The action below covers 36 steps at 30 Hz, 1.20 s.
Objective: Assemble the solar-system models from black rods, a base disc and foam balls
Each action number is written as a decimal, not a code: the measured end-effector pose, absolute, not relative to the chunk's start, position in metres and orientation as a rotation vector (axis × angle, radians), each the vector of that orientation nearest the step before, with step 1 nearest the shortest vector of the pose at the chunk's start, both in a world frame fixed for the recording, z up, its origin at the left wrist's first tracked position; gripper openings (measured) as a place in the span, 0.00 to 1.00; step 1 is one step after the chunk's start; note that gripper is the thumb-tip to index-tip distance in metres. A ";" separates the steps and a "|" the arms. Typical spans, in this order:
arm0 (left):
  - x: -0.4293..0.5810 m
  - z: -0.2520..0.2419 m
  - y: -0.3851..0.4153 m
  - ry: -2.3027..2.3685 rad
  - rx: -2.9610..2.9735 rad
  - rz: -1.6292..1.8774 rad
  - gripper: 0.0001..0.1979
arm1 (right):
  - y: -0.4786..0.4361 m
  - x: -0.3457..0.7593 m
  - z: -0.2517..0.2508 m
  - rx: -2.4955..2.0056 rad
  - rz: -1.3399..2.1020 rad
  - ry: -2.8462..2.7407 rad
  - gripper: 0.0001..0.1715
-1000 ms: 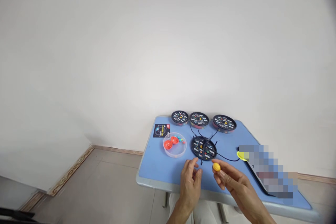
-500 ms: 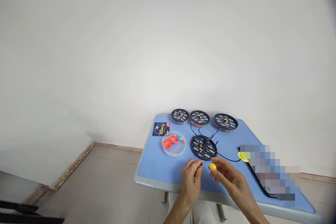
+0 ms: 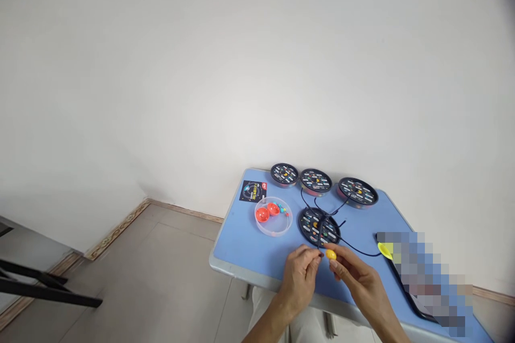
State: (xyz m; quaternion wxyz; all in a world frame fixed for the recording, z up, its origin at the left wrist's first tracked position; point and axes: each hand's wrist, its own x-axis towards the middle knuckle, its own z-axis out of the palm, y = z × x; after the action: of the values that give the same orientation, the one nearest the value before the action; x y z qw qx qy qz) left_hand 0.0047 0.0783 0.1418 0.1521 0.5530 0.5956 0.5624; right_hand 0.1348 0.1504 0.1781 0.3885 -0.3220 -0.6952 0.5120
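The left hand (image 3: 300,278) is mostly closed, its thumb and fingertips (image 3: 317,257) pinched together just below the front rim of a dark round disc (image 3: 319,228). A black cord (image 3: 354,246) seems to run into that pinch, though at this small size I can't be sure it is what the fingers hold. The right hand (image 3: 360,278) is partly open, with its thumb and forefinger gripping a yellow ball (image 3: 330,254) just beside the left fingertips, above the front edge of the blue table (image 3: 241,236). As things lie, the dark disc sits near the table's middle, with cords crossing it and leading back to two of the three similar discs along the far edge, (image 3: 316,180) and (image 3: 358,192); the third (image 3: 284,174) stands at the far left. Another cord stretches right toward a yellow disc (image 3: 385,250). Two orange-red half-shells (image 3: 267,212) and some small coloured beads (image 3: 284,210) remain in a clear round plastic dish (image 3: 273,230), and a printed card (image 3: 253,191) lies untouched near the far-left corner.
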 end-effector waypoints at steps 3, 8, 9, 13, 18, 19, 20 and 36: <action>0.005 0.140 0.079 1.707 1.598 1.629 0.20 | 0.153 0.135 0.177 -0.803 1.274 -1.818 0.16; 0.005 0.142 0.078 1.670 1.582 1.632 0.20 | 0.157 0.134 0.177 -0.776 1.193 -1.927 0.16; 0.005 0.142 0.078 1.662 1.576 1.637 0.20 | 0.158 0.134 0.177 -0.768 1.175 -1.957 0.16; 0.005 0.143 0.079 1.636 1.548 1.644 0.20 | 0.161 0.134 0.177 -0.752 1.096 -2.064 0.18; 0.004 0.141 0.079 1.630 1.529 1.632 0.19 | 0.163 0.133 0.182 -0.716 1.029 -2.153 0.18; 0.004 0.140 0.079 1.625 1.522 1.629 0.19 | 0.164 0.133 0.183 -0.707 1.019 -2.172 0.18; 0.004 0.140 0.078 1.617 1.511 1.628 0.18 | 0.164 0.133 0.183 -0.698 1.004 -2.192 0.17; 0.006 0.137 0.079 1.479 1.396 1.725 0.13 | 0.165 0.126 0.205 -0.293 -0.043 -2.746 0.28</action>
State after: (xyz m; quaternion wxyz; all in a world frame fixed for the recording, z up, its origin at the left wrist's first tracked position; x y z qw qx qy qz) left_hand 0.0057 0.0790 0.1369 0.2351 0.5088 0.5389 0.6288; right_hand 0.1259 0.1647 0.2049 0.1887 -0.1043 -0.9763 -0.0153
